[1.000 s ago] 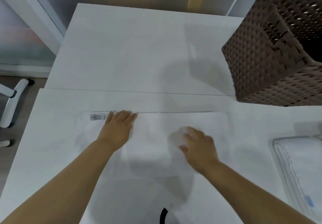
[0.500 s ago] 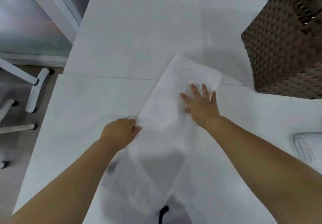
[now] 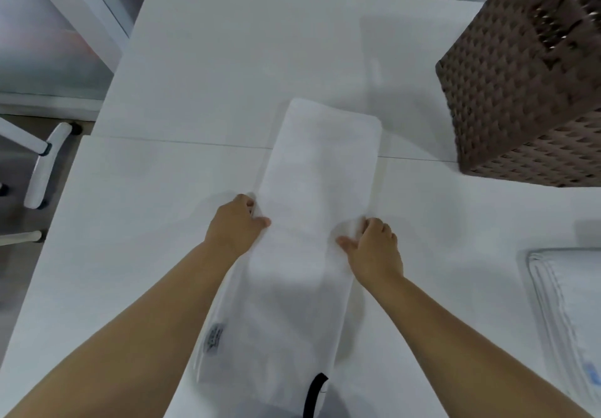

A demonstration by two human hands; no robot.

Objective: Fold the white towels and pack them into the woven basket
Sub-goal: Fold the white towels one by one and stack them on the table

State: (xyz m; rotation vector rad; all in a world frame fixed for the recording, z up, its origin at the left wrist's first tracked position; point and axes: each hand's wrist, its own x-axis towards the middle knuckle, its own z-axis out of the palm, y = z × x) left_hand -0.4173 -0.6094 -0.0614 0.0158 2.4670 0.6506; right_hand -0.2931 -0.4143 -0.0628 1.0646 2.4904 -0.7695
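A long white towel (image 3: 318,170), folded into a narrow strip, lies lengthwise on the white table (image 3: 182,86), running away from me. My left hand (image 3: 235,225) grips its left edge about halfway along, fingers curled round the cloth. On the opposite edge, level with it, my right hand (image 3: 374,245) pinches the towel. A small label (image 3: 213,339) shows on the near left edge. The brown woven basket (image 3: 520,99) stands at the far right, apart from the towel.
Another folded white towel (image 3: 572,307) lies at the right edge of the table. A white chair base (image 3: 42,164) stands on the floor at the left. A black strap (image 3: 313,395) hangs at the bottom centre.
The towel has been turned from lying crosswise to lying lengthwise. Both hands have moved from pressing flat on it to gripping its two long edges.
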